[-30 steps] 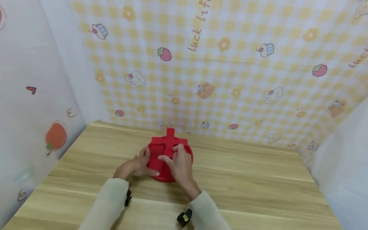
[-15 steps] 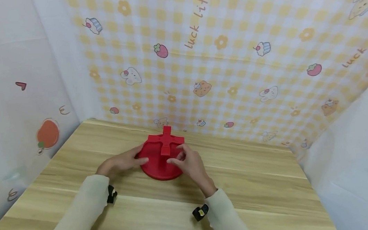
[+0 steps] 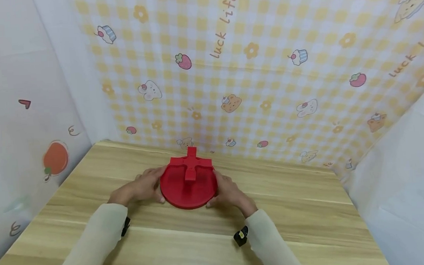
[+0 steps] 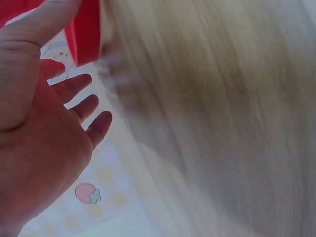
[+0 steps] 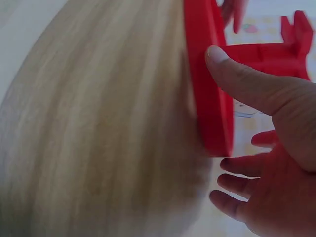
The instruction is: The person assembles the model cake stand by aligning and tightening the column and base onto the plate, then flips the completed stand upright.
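A red round base [image 3: 179,192] stands on the wooden table, with a red cross-shaped top piece [image 3: 190,162] raised above it. My left hand [image 3: 144,186] holds the left side of the base, thumb toward the front. Opposite it, my right hand [image 3: 229,191] holds the right side. The right wrist view shows the thumb [image 5: 242,79] lying on the rim of the red base [image 5: 207,108], with the other fingers spread beyond it. In the left wrist view the thumb [image 4: 44,22] lies over the red edge; several fingers extend past it.
The light wooden tabletop [image 3: 292,216] spreads around the base. A yellow checked cloth wall [image 3: 267,81] rises close behind it, and white cloth walls flank both sides. A small black device [image 3: 241,236] sits at the right wrist.
Earlier my right hand was at the middle of the red object, by the cross piece. It has moved right and down to the base's rim; the left hand has shifted outward to the opposite rim.
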`<state>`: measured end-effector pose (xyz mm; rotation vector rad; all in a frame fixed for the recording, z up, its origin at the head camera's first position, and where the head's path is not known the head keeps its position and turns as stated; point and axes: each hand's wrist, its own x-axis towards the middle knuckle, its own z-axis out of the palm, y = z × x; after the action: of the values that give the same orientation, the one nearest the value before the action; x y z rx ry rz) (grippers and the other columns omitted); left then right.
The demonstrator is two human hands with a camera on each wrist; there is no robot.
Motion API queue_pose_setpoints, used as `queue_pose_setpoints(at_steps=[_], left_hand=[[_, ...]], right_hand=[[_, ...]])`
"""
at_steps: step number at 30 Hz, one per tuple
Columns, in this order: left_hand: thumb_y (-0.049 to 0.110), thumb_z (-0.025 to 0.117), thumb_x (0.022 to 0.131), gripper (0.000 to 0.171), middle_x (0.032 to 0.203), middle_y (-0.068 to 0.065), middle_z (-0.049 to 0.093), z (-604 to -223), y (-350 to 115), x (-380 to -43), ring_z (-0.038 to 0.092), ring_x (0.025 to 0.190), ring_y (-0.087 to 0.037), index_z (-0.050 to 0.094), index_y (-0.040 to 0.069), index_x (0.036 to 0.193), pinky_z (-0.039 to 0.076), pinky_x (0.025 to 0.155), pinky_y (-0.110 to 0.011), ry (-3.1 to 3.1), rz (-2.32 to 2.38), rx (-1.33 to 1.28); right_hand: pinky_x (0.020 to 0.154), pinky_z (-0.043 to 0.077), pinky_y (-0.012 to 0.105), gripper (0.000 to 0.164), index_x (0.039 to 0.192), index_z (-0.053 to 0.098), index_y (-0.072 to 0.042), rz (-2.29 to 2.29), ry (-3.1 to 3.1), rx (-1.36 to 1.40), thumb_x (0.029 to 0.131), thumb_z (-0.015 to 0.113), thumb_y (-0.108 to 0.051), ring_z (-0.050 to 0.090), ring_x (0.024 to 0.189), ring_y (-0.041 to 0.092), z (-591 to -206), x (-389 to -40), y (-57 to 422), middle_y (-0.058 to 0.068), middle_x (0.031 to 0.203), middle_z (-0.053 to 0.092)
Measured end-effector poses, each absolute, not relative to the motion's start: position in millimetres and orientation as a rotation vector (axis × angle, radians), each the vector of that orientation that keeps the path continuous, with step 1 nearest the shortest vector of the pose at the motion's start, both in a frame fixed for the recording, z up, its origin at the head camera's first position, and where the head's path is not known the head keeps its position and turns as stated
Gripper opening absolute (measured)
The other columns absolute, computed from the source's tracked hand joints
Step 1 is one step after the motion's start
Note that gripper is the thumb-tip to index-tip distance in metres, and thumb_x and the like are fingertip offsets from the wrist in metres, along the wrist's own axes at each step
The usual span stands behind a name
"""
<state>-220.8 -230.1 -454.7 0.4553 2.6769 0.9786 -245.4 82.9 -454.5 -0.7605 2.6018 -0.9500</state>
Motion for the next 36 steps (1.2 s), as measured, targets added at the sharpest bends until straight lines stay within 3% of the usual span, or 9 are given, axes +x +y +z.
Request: queue_pose_setpoints(at_steps=[5, 9, 15, 22, 24, 28, 33, 36], left_hand=[[0.029, 0.089, 0.072, 0.111, 0.157, -0.022, 0.032, -461, -224, -222, 0.018, 0.142, -0.050, 0.022, 0.003, 0.157, 0.018, 0.109, -0.069, 2.717, 0.883, 0.458], [0.032, 0.088, 0.073, 0.106, 0.158, -0.022, 0.030, -466, -225, -221, 0.020, 0.142, -0.050, 0.027, 0.003, 0.156, 0.023, 0.107, -0.065, 2.754, 0.857, 0.451], [0.031, 0.090, 0.069, 0.103, 0.153, -0.024, 0.039, -466, -232, -221, 0.024, 0.140, -0.050, 0.036, 0.007, 0.153, 0.025, 0.100, -0.064, 2.793, 0.928, 0.457], [0.030, 0.091, 0.067, 0.103, 0.151, -0.026, 0.040, -465, -229, -222, 0.024, 0.141, -0.049, 0.038, 0.008, 0.152, 0.017, 0.105, -0.071, 2.747, 1.025, 0.450], [0.028, 0.091, 0.068, 0.102, 0.151, -0.027, 0.038, -466, -226, -220, 0.026, 0.141, -0.049, 0.037, 0.010, 0.153, 0.016, 0.108, -0.072, 2.705, 1.066, 0.447], [0.015, 0.089, 0.070, 0.103, 0.155, -0.023, 0.036, -467, -221, -216, 0.030, 0.143, -0.044, 0.032, 0.010, 0.155, 0.028, 0.115, -0.059, 2.554, 1.246, 0.465], [0.007, 0.087, 0.073, 0.111, 0.157, -0.018, 0.035, -464, -217, -212, 0.041, 0.135, -0.034, 0.018, 0.010, 0.159, 0.044, 0.106, -0.037, 2.379, 1.449, 0.544], [0.008, 0.085, 0.075, 0.114, 0.150, -0.020, 0.044, -462, -217, -211, 0.049, 0.125, -0.032, 0.011, 0.012, 0.160, 0.049, 0.098, -0.035, 2.319, 1.511, 0.537]], right_hand=[[0.110, 0.028, 0.064, 0.113, 0.157, 0.020, -0.010, -0.893, 2.606, -0.671, 0.071, 0.091, -0.027, 0.028, 0.142, 0.043, -462, -246, 82, 0.012, 0.153, 0.041], [0.106, 0.030, 0.065, 0.115, 0.157, 0.021, -0.009, -0.907, 2.643, -0.724, 0.069, 0.093, -0.025, 0.033, 0.140, 0.040, -465, -248, 80, 0.012, 0.152, 0.042], [0.104, 0.035, 0.066, 0.117, 0.156, 0.025, -0.007, -0.951, 2.661, -0.814, 0.064, 0.095, -0.021, 0.043, 0.135, 0.035, -462, -252, 75, 0.013, 0.147, 0.048], [0.111, 0.041, 0.046, 0.119, 0.157, 0.021, -0.007, -1.062, 2.596, -0.788, 0.063, 0.095, -0.012, 0.045, 0.136, 0.028, -462, -254, 79, 0.011, 0.151, 0.044], [0.112, 0.040, 0.045, 0.119, 0.158, 0.019, -0.006, -1.106, 2.564, -0.731, 0.065, 0.093, -0.012, 0.043, 0.137, 0.030, -462, -249, 84, 0.013, 0.153, 0.042], [0.111, 0.041, 0.046, 0.115, 0.159, 0.018, -0.010, -1.188, 2.504, -0.657, 0.069, 0.091, -0.013, 0.042, 0.139, 0.032, -461, -240, 94, 0.012, 0.156, 0.038], [0.100, 0.051, 0.041, 0.109, 0.158, 0.022, -0.013, -1.333, 2.427, -0.662, 0.072, 0.089, -0.014, 0.052, 0.131, 0.034, -460, -234, 109, 0.011, 0.154, 0.041], [0.095, 0.054, 0.039, 0.107, 0.158, 0.022, -0.010, -1.383, 2.406, -0.689, 0.073, 0.088, -0.016, 0.057, 0.124, 0.035, -460, -232, 116, 0.014, 0.152, 0.043]])
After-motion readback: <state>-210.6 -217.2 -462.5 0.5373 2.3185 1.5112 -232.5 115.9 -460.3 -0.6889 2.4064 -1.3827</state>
